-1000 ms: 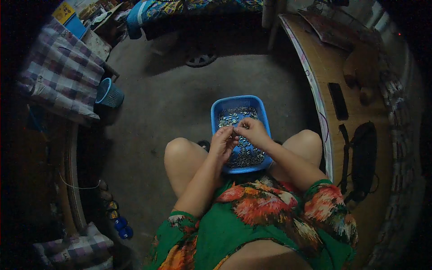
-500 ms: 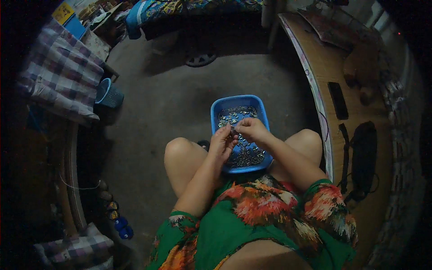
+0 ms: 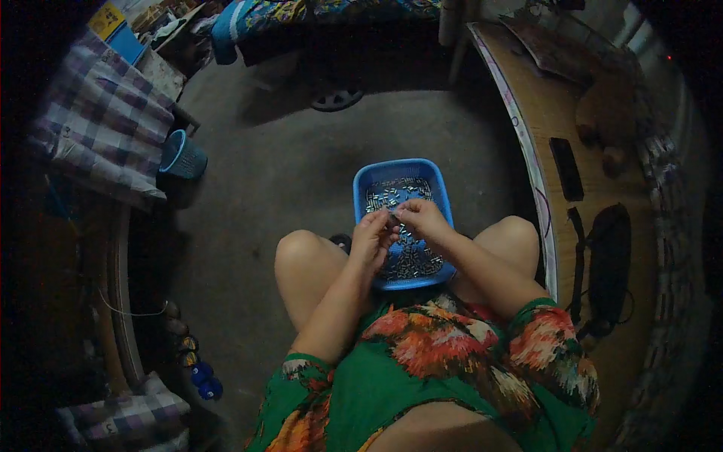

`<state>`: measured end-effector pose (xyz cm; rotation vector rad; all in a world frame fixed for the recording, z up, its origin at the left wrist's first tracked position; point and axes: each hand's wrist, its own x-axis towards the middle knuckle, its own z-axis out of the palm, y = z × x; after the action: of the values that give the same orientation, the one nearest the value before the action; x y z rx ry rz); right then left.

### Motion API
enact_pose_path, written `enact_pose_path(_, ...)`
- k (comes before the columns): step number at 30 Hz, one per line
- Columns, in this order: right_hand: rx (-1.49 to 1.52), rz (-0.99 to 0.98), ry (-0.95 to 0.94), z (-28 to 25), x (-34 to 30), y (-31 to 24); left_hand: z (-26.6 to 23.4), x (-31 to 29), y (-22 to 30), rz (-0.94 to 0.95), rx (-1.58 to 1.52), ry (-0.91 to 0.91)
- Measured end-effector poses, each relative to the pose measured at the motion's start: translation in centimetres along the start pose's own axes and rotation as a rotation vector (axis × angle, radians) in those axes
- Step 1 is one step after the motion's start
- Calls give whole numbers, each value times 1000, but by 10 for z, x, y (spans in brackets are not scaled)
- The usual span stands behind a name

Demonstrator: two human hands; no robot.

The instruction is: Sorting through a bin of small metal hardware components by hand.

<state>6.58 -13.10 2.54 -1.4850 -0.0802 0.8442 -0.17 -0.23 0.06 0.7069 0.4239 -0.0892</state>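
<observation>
Small dark piece (image 3: 393, 219) pinched by left hand (image 3: 370, 236) and right hand (image 3: 423, 222), equally near, above blue rectangular plastic basket (image 3: 407, 285); long axis cannot be told; small silvery metallic cylinders (image 3: 410, 264) spread inside.

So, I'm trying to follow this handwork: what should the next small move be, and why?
Perhaps steady the left hand and make a slight adjustment with the right hand: the two meet in pinching poses above the blue plastic basket, where small shiny metal pieces lie loose. Anything pinched there is too small to identify.
</observation>
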Motion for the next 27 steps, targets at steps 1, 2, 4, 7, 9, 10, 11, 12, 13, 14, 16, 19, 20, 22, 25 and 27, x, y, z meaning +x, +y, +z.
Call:
enact_pose_path(1, -22, -8, -17, -1, 0, -1, 0, 0, 1, 0, 0, 0)
enact_pose_path(2, -22, -9, -17, -2, 1, -1, 1, -1, 1, -9, -3, 8)
enact_pose_path(4, 91, 53, -43, -5, 4, 1, 2, -1, 2, -19, -7, 16)
enact_pose_path(7, 48, 38, -75, -7, 6, 4, 2, 0, 2, -26, -25, 10)
enact_pose_path(9, 28, 38, -81, -8, 6, 4, 0, 0, 1, -23, -40, -5)
enact_pose_path(10, 9, 38, -85, -8, 6, 3, 0, 0, 1, -23, -40, -5)
enact_pose_path(11, 9, 38, -85, -8, 6, 2, 0, 0, 2, -37, -41, -21)
enact_pose_path(12, -54, 24, -85, -8, 6, 2, 0, 0, 2, -51, -42, -36)
enact_pose_path(13, -117, 9, -86, -8, 5, 0, -2, 1, 1, -50, -43, -35)
enact_pose_path(14, -118, 9, -88, -7, 5, 0, -3, 1, 1, -50, -45, -9)
enact_pose_path(16, -67, 16, -79, -6, 4, -1, -2, 1, 1, -52, -47, 16)
enact_pose_path(19, -27, 39, -169, -10, 3, -2, 1, 0, 3, -19, -79, 46)
enact_pose_path(20, -27, 39, -170, -9, 2, -3, -1, 0, 3, -20, -70, 61)
enact_pose_path(22, -82, 44, -155, -8, 1, -6, -4, 1, 3, -21, -62, 76)
enact_pose_path(25, -196, -70, -127, -7, 4, -1, -5, 2, 2, -14, -52, 25)
enact_pose_path(27, -85, -1, -164, -9, 2, -6, -5, 1, 2, -26, -85, 72)
